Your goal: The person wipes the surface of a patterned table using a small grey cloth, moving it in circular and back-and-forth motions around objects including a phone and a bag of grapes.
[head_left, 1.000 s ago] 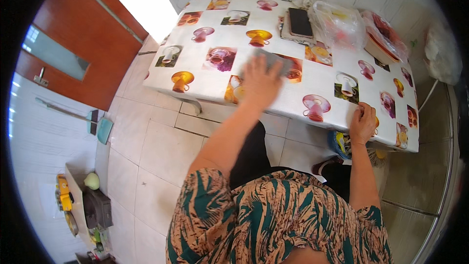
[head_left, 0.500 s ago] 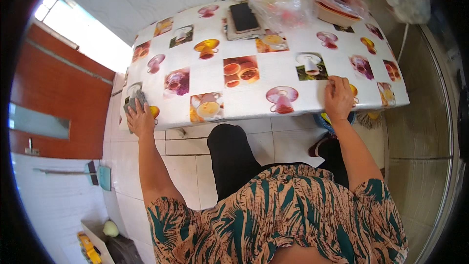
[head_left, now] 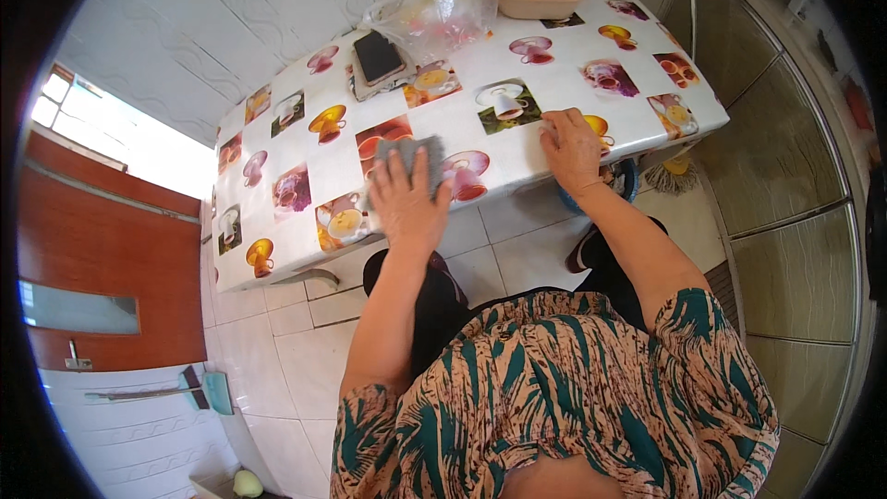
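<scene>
A grey cloth [head_left: 427, 153] lies on the printed tablecloth [head_left: 305, 143], left of the middle near the front edge. My left hand [head_left: 407, 205] is pressed on it, holding it from above with the fingers spread over it. To the right, my right hand [head_left: 573, 152] leans on the tabletop near the front edge, fingers loosely bent and nothing seen in them. Its fingertips touch the tablecloth beside a printed cup picture. The underside of each palm is hidden.
Along the back of the table are a dark phone [head_left: 378, 57] on a small stack, a clear plastic bag [head_left: 442, 14] and a bag-lined tub [head_left: 538, 2] of dark red items. Cabinets [head_left: 785, 166] stand at right, a red-brown door [head_left: 111, 240] at left. Beneath the table is a blue basin [head_left: 630, 180].
My left hand has slid the grey cloth from the table's left end rightward toward the middle. My right hand stays on the table near the same printed pictures. The view has shifted.
</scene>
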`<state>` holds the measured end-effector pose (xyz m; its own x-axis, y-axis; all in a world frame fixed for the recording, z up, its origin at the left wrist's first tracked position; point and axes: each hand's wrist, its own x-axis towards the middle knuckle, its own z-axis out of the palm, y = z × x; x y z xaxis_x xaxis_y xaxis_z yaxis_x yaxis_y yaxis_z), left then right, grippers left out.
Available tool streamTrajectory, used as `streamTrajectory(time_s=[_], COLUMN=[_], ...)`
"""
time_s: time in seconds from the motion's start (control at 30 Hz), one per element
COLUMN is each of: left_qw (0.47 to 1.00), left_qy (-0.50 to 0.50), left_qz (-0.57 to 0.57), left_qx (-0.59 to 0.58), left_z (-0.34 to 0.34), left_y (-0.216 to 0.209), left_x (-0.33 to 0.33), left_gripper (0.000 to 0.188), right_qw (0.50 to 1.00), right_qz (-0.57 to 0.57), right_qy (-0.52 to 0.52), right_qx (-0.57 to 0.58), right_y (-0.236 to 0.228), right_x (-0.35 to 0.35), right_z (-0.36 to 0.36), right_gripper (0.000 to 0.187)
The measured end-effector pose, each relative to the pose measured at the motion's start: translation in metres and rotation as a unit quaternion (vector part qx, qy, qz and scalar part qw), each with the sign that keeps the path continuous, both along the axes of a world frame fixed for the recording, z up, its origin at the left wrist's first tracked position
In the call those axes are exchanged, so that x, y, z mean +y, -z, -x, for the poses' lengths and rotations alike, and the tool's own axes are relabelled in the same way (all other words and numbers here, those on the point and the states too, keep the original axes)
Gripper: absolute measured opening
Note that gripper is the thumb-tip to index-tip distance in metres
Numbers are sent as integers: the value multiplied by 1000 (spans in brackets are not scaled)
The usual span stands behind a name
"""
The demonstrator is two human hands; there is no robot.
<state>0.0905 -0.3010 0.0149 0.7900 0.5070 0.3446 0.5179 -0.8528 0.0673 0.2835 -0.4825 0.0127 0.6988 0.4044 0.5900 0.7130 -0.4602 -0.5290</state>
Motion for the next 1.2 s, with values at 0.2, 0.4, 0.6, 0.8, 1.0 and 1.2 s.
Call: streamTrajectory(time_s=[0.2, 0.4, 0.6, 0.8, 1.0, 1.2], left_qw=[988, 976, 984, 981, 982, 983], left_qy=[57, -70, -131, -140, -137, -142], left_qz=[135, 136, 56, 34, 30, 30], left_qx=[-53, -152, -106, -127, -128, -113], left_z=[-41, -1, 34, 36, 38, 40], left_y=[0, 0, 20, 16, 15, 15], left_x=[1, 79, 100, 87, 86, 86], left_gripper=[74, 56, 47, 42, 42, 42], right_qw=[995, 972, 960, 947, 965, 953], right_qz=[23, 129, 165, 239, 252, 289], right_qy=[-100, -190, -225, -212, -66, 88], right_qx=[-4, 45, -29, -21, -12, -3], right_y=[-16, -24, -7, 7, 11, 12], right_x=[14, 46, 107, 109, 55, -62], right_z=[29, 59, 94, 61, -27, -97], right_gripper=[27, 37, 61, 65, 60, 59])
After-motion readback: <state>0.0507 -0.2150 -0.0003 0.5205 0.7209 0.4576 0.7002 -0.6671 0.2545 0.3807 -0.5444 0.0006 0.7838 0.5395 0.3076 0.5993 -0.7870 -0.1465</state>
